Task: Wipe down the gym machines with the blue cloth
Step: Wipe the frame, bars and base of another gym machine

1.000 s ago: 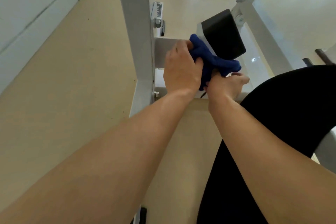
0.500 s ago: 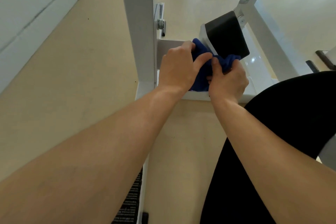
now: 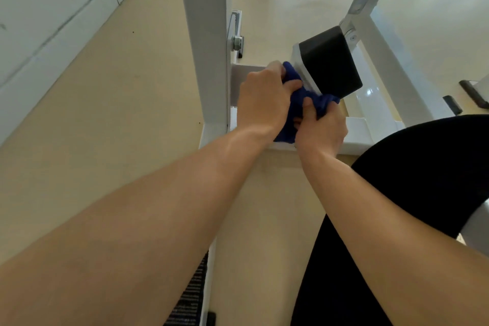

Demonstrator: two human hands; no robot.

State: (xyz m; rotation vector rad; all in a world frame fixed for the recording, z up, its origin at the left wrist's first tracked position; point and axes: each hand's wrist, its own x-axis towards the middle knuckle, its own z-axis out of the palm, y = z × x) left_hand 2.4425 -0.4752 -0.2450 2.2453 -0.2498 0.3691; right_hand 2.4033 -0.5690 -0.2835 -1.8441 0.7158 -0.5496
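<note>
The blue cloth (image 3: 299, 103) is bunched between both my hands, just above the white base frame (image 3: 357, 135) of a gym machine. My left hand (image 3: 262, 100) grips the cloth's left side, fingers curled over its top edge. My right hand (image 3: 321, 127) pinches the cloth's lower right part, thumb pressed into the folds. Right behind the cloth sits a black padded block (image 3: 330, 63) on a white bracket; the cloth touches its near corner. Much of the cloth is hidden by my hands.
A white upright post (image 3: 206, 34) with a bolt (image 3: 236, 42) stands just left of my hands. A slanted white bar (image 3: 391, 61) runs right of the block. A black seat pad (image 3: 436, 167) fills the right side. Tan floor and a pale wall lie left.
My right hand came up from under the cloth and closed on its right part, close beside my left hand. The cloth is more bunched now.
</note>
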